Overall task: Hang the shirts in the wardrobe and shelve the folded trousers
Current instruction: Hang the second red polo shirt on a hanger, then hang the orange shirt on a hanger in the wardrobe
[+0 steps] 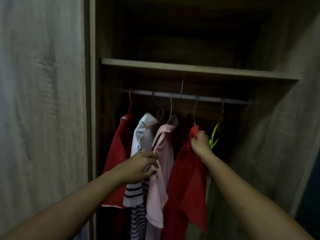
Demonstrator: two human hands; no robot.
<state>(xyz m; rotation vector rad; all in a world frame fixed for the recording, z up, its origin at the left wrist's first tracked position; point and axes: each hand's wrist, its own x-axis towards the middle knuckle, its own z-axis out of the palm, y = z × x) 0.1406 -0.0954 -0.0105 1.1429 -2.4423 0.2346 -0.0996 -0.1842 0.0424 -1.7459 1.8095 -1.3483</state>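
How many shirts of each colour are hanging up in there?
Red shirts: 2, the left red shirt and the right red shirt, which the right hand grips
White shirt with dark stripes: 1
Pink shirt: 1
Total: 4 shirts

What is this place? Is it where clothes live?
Most likely an open wardrobe in a home, perhaps a bedroom. A metal rail crosses it, carrying shirts on hangers, like the pink shirt and the striped shirt, and a wooden shelf sits above the rail.
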